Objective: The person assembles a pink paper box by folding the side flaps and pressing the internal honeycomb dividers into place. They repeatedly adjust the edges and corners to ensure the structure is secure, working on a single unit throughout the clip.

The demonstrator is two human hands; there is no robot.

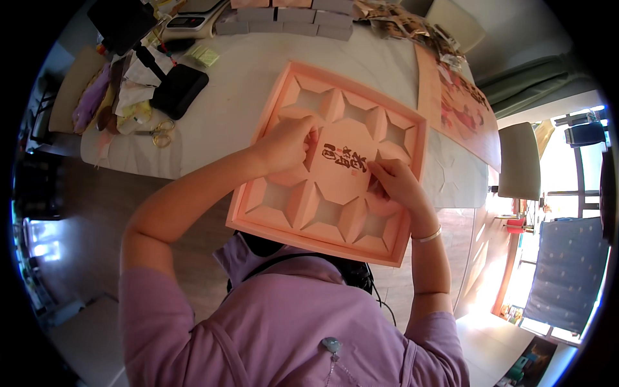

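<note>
A square pink gift box overhangs the table's near edge in front of me. Inside it sits a pink cardboard insert, with several star-cornered compartments around a central panel bearing dark lettering. My left hand is closed, its fingertips pinching the insert's edge at the left of that panel. On the right, my right hand pinches the panel's other side, with the fingers dipping into a compartment. The fingertips of both hands are partly hidden. Grey bottoms show through the compartments, and they hold nothing.
On the white table, a black stand and gold-handled scissors lie left. Stacked grey boxes and a kitchen scale stand at the back. A printed pink sheet hangs over the right edge, near a chair.
</note>
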